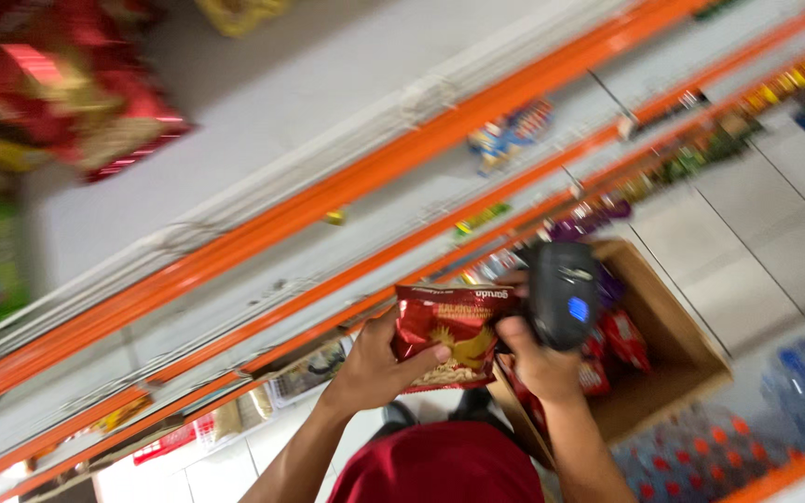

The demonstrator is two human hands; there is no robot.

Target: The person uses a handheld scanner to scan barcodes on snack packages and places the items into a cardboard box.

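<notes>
L hand clamps red foil snack packet, thumb across front. R hand wrapped round black handheld scanner, just right of packet, above open brown cardboard box w/ more red packets.

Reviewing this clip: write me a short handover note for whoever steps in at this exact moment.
Left hand: grip closed on a red snack packet, held up in front of the shelves.
Right hand: grip closed on a black handheld scanner, right beside the packet.
An open cardboard box below the right hand holds more red packets.
Done: one packet is out of the box and in hand.
Left: the packets in the box; the image is blurred, so no count.
</notes>
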